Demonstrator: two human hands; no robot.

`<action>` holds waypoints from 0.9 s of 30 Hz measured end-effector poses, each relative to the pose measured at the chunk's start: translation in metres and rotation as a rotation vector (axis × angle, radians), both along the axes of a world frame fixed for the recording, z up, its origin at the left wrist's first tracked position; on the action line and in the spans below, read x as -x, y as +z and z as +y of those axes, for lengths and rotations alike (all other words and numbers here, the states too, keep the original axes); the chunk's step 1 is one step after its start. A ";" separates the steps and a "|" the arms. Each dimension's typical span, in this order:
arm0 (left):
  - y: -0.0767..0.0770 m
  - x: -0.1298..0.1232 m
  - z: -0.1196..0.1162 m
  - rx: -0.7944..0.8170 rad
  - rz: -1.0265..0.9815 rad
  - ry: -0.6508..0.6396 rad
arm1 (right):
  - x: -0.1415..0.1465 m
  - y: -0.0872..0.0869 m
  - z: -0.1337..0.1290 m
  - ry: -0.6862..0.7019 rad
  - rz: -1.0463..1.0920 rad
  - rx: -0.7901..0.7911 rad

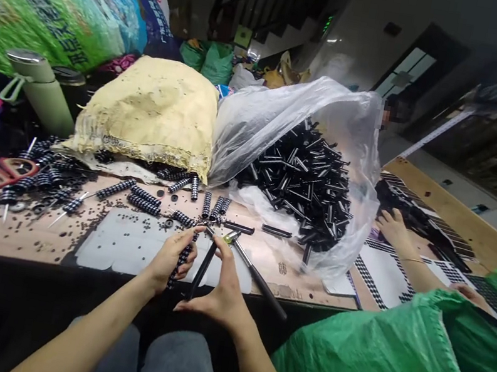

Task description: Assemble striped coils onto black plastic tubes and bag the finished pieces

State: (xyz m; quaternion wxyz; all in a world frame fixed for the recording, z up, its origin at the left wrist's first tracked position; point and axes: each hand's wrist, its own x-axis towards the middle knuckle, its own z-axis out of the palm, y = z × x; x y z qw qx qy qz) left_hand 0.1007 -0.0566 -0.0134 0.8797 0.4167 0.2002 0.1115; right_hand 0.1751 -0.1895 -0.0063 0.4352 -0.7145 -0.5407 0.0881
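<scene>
My left hand point(174, 256) is closed around a rod stacked with small black rings point(182, 260), its thin tip sticking out towards the right. Between the thumb and fingers of my right hand point(224, 290) is a slim black plastic bar point(203, 267), held close to the ringed rod. Just behind my right fingers lies a tool with a metal shaft and black handle point(266, 292), its handle reaching past the table edge; its head is partly hidden. Under both hands is a whitish mat point(124, 248). Two more black bars point(276, 231) rest behind them.
A clear plastic bag point(260, 118) spills many black bars. Ringed rods, loose rings and red-handled scissors point(6, 171) lie left, near a green flask point(42, 91). A yellowish sack point(151, 112) stands behind. At right are a green bag point(358, 357) and another person's hand point(396, 230).
</scene>
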 end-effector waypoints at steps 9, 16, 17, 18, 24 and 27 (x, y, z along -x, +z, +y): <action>0.001 0.000 -0.011 0.027 0.116 0.127 | 0.004 0.004 0.016 0.128 -0.042 0.060; 0.008 -0.007 -0.007 -0.002 0.202 0.056 | 0.006 -0.008 0.020 0.029 0.111 0.099; 0.006 -0.007 -0.006 -0.022 0.207 0.034 | 0.007 -0.010 0.021 0.008 0.124 0.093; 0.003 -0.007 -0.006 -0.064 0.204 0.023 | 0.007 -0.013 0.022 -0.018 0.126 0.085; -0.027 0.002 -0.017 -1.091 0.181 0.113 | 0.011 -0.043 0.026 -0.224 -0.094 0.050; -0.043 0.006 -0.018 -1.504 0.220 0.043 | 0.006 -0.049 0.017 -0.242 -0.234 0.126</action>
